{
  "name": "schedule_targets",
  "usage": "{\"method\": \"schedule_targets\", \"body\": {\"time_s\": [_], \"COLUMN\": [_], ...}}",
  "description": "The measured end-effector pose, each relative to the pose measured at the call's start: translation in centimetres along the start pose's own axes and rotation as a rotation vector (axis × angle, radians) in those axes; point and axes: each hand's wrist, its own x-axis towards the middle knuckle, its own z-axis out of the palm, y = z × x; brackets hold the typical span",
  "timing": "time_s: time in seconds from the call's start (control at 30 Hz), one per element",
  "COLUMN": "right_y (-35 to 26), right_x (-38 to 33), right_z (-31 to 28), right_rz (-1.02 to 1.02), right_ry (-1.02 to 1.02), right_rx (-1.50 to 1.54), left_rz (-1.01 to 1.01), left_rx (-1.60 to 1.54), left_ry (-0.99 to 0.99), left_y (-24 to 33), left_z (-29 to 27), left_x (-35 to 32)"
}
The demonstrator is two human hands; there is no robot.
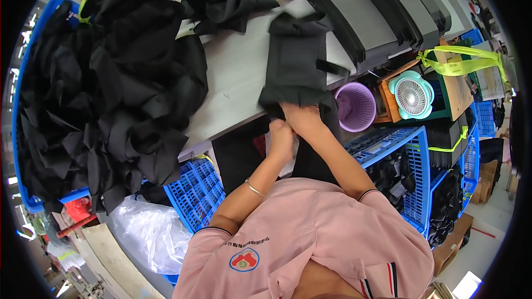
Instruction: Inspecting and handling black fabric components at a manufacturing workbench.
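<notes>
A black fabric piece (296, 61), roughly rectangular with a short strap-like tab on its right side, extends over the near edge of the white table (233, 77). Its far end is smeared by motion. My right hand (302, 118) grips the near edge of the cloth, its fingertips hidden in the folds. Just left of it and close to touching, my left hand (281, 134) is closed at the same edge, a bracelet on its wrist.
Heaped black fabric (149, 72) fills a large blue crate (21, 133) at left. Stacks of flat black-and-grey pieces (354, 19) stand far right. Right of my hands are a purple basket (356, 108), a turquoise fan (412, 95) and blue crates (415, 182). A clear plastic bag (149, 232) hangs lower left.
</notes>
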Motion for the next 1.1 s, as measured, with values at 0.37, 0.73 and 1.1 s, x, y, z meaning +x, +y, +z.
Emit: {"method": "schedule_targets", "body": {"time_s": [0.37,0.73,1.1], "right_y": [1.7,0.2,7.3], "right_x": [-2.6,-10.6,-12.4], "right_z": [2.8,-3.6,-9.6], "right_rz": [-0.135,-0.333,0.488], "right_ry": [0.179,-0.174,0.016], "right_rx": [-0.072,0.226,1.772], "left_rz": [0.456,0.040,-0.068], "left_rx": [0.521,0.025,0.447], "left_ry": [0.390,0.070,-0.126], "left_y": [4.5,6.8,6.4], "left_z": [0.3,-1.7,1.1], "left_x": [-4.7,-1.9,-4.0]}}
